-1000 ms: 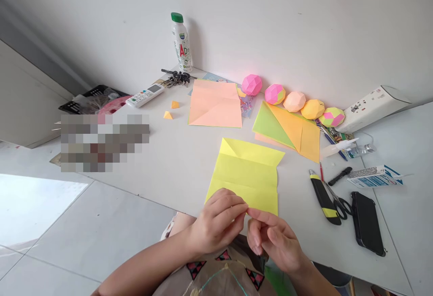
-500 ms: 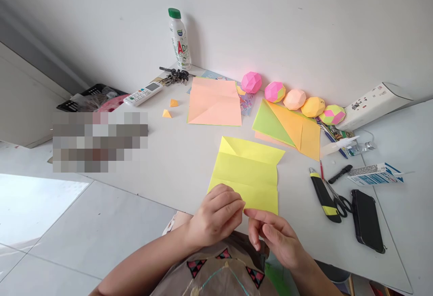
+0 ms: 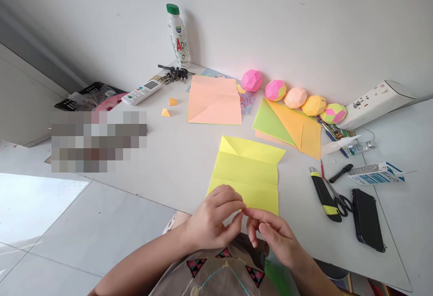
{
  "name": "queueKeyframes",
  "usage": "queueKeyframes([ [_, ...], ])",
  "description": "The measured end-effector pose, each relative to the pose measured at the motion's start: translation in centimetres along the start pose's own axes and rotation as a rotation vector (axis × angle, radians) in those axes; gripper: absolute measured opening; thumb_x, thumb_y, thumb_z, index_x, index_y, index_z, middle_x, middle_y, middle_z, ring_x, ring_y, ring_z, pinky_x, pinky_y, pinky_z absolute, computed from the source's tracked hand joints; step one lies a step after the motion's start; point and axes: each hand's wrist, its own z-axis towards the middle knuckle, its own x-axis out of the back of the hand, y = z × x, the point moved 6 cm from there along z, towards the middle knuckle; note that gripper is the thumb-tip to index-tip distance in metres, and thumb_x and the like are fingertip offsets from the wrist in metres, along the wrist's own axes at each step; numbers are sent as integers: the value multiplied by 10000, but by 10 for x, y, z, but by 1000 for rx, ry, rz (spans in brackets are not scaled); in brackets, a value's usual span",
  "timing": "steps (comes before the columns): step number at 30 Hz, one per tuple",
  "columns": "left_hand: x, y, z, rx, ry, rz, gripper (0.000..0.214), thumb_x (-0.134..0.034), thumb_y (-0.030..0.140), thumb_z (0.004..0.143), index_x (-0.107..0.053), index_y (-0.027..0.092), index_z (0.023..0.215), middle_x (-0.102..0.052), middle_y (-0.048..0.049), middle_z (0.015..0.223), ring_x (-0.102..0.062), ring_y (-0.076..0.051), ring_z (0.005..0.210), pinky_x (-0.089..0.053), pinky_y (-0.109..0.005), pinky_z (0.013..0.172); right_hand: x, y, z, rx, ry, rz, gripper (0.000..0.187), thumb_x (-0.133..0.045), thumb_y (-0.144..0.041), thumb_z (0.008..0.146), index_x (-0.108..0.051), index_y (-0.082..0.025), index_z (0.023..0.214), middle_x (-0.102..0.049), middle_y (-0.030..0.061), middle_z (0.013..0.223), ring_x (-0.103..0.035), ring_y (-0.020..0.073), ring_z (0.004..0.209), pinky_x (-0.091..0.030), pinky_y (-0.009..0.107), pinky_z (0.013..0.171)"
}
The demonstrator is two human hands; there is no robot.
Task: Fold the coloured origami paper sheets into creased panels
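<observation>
A creased yellow paper sheet (image 3: 248,172) lies flat on the white table (image 3: 176,156), its near edge just beyond my hands. My left hand (image 3: 211,219) and my right hand (image 3: 270,233) meet fingertip to fingertip at the table's near edge, both pinched closed. What they pinch is too small and hidden to make out. My forearms rise from the bottom of the view over a patterned garment.
A peach sheet (image 3: 214,100) and green-and-orange folded sheets (image 3: 291,127) lie farther back. Several paper balls (image 3: 294,97) line the wall. A bottle (image 3: 177,34), keys, a remote (image 3: 142,92), a utility knife (image 3: 324,194), scissors, a phone (image 3: 367,219) and a glue box sit around.
My hands have shifted slightly; the left thumb now shows below the fingers and the right fingers curl lower. The view tilted a little. The yellow sheet stays put.
</observation>
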Motion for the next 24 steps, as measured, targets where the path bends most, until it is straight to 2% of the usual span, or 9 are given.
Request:
queueKeyframes([
  [10,1,-1,-1,-59,-169,22,238,-447,28,865,-573,149,1026,-627,-89,839,-535,-165,746,-475,-307,667,1,-1,-3,-33,26,-200,403,-456,-402,960,-557,-200,1295,-536,22,758,-485,126,683,-429,301,671],
  [24,0,0,-3,-153,-198,167,160,-457,51,882,-548,141,978,-612,-78,792,-507,-172,728,-468,-318,654,-3,-5,-4,-58,14,-316,401,-429,-395,971,-546,-186,1293,-542,22,770,-490,125,691,-438,298,681],
])
